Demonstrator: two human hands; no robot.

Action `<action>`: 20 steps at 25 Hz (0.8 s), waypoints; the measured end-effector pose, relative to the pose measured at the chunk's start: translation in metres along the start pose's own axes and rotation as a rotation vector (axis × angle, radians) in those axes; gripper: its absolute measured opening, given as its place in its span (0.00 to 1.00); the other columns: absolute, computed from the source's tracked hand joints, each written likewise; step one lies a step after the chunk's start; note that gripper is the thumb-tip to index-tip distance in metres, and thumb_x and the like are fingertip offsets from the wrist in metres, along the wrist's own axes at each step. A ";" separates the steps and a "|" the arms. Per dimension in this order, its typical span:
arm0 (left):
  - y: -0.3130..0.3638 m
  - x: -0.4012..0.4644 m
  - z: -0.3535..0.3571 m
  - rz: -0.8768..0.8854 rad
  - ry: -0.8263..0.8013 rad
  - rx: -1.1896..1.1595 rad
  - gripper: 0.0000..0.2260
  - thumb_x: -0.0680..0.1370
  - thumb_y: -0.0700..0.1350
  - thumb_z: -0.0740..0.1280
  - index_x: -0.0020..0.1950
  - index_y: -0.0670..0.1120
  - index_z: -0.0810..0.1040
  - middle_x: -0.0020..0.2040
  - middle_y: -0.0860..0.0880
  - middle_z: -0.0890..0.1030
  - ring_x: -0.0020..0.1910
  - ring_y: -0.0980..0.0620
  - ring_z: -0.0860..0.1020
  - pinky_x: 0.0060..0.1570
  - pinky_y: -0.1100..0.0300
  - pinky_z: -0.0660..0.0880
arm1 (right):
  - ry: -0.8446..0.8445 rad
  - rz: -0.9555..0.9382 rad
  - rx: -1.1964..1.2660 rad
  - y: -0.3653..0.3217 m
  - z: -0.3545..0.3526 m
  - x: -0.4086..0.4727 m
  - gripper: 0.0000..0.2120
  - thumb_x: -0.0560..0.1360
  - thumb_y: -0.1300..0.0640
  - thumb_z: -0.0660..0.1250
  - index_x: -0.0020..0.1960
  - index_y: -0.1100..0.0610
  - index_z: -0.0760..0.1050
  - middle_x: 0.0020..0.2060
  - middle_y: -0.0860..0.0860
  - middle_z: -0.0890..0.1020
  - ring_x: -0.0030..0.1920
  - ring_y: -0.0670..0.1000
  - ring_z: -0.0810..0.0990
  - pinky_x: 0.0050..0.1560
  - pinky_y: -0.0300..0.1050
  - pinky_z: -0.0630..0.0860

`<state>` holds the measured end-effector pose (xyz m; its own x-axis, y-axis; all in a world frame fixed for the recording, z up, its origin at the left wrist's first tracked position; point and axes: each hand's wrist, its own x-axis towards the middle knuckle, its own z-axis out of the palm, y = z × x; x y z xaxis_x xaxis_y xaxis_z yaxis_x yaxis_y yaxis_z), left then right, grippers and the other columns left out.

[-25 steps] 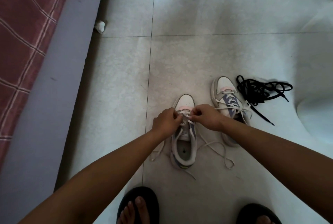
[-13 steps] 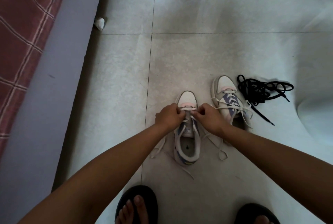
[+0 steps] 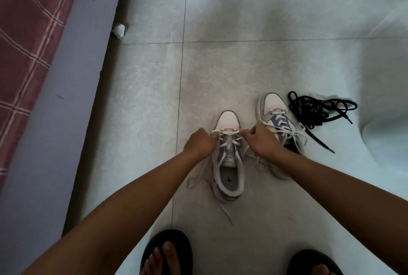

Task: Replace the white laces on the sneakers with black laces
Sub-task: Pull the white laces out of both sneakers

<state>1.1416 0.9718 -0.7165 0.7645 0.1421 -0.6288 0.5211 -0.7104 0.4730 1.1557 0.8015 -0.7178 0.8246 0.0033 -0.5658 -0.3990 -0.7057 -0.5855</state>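
I see my left hand and right hand each pinching the white lace near the toe of the near sneaker — an uneven tug could drag it toward the second sneaker at two o'clock.

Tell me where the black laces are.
In the head view, the black laces lie piled on the floor at right, just beyond the right-hand sneaker.

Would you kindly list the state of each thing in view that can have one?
Near sneaker: upright on the floor, white lace loosened, ends trailing.
White lace: lowest row pulled taut between both hands.
Left hand: pinching the lace.
Right hand: pinching the lace.
Far sneaker: fully laced in white, untied.
Black laces: loose tangled pile, unused.
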 end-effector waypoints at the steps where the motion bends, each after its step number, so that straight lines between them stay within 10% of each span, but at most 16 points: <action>1: 0.002 0.001 -0.001 -0.062 -0.085 -0.164 0.15 0.80 0.52 0.59 0.46 0.40 0.76 0.42 0.42 0.79 0.41 0.44 0.79 0.36 0.58 0.72 | -0.119 0.105 0.248 -0.005 0.002 0.000 0.16 0.78 0.49 0.62 0.36 0.58 0.69 0.28 0.54 0.71 0.27 0.53 0.74 0.28 0.40 0.66; 8: -0.003 0.007 -0.012 0.189 0.052 0.231 0.08 0.76 0.51 0.63 0.44 0.46 0.74 0.42 0.48 0.76 0.42 0.48 0.74 0.39 0.57 0.67 | 0.099 0.003 0.013 -0.001 -0.028 0.010 0.13 0.76 0.60 0.63 0.34 0.56 0.66 0.35 0.55 0.76 0.34 0.52 0.73 0.33 0.42 0.67; 12: -0.001 0.008 -0.012 0.114 0.038 -0.020 0.13 0.78 0.50 0.63 0.35 0.47 0.70 0.34 0.49 0.74 0.37 0.49 0.73 0.31 0.59 0.64 | -0.204 0.203 0.341 -0.009 -0.010 -0.003 0.10 0.76 0.57 0.67 0.41 0.61 0.71 0.29 0.55 0.72 0.26 0.49 0.67 0.23 0.35 0.64; 20: 0.002 0.005 0.000 0.026 0.094 -0.127 0.10 0.78 0.49 0.65 0.46 0.41 0.75 0.43 0.43 0.79 0.46 0.45 0.78 0.38 0.59 0.67 | -0.065 0.165 0.508 -0.026 0.020 0.005 0.10 0.72 0.61 0.71 0.34 0.55 0.73 0.29 0.50 0.75 0.29 0.46 0.70 0.22 0.33 0.64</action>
<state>1.1465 0.9715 -0.7183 0.8074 0.1930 -0.5575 0.5400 -0.6223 0.5667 1.1621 0.8338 -0.7172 0.7145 -0.0232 -0.6992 -0.6781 -0.2688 -0.6840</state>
